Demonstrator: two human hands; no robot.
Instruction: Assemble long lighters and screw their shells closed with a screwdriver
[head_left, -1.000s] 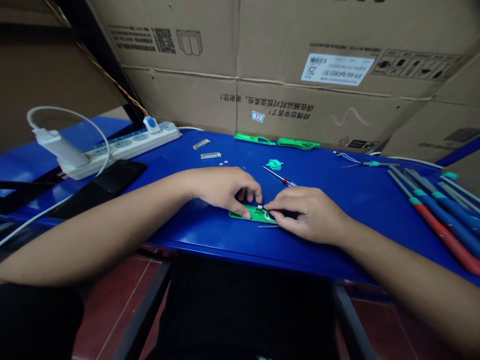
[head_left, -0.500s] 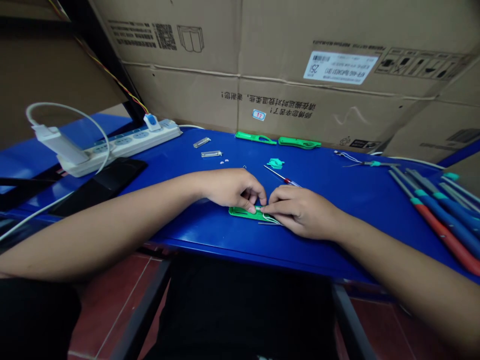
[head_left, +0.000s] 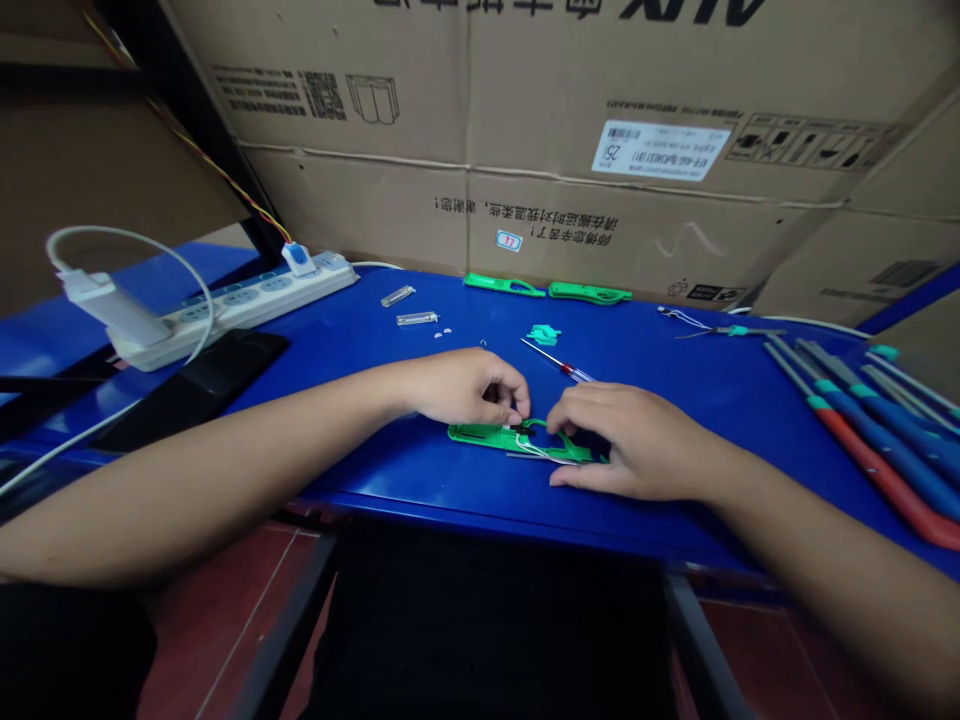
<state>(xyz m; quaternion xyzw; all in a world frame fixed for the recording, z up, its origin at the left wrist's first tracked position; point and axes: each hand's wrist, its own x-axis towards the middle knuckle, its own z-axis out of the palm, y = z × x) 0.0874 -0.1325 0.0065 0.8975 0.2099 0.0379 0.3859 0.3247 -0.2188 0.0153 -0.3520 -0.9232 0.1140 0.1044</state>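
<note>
A green plastic casing half point(head_left: 480, 434) lies near the table's front edge, with white wires point(head_left: 536, 450) running along its right part. My left hand point(head_left: 480, 390) reaches over the casing's middle, thumb and forefinger pinched together at a small dark part point(head_left: 523, 430). Whatever is between those fingertips is too small to make out. Over the casing's right end is my right hand point(head_left: 607, 440), thumb and fingers apart on either side of it. A thin grey rod point(head_left: 517, 457) lies along the casing's near side.
Behind the hands lie a red-handled screwdriver point(head_left: 559, 362), teal plastic pieces point(head_left: 544, 334) and two clear-grey parts point(head_left: 417, 319). Two green casings point(head_left: 589, 293) rest against the cardboard point(head_left: 375, 210). Several red and blue-handled tools point(head_left: 877, 460) are at right, a power strip point(head_left: 255, 295) at left.
My right hand has drawn away to the right and its fingers have spread, uncovering the casing's right part and wires. My left hand still pinches at the casing's middle. The view has tilted up slightly.
</note>
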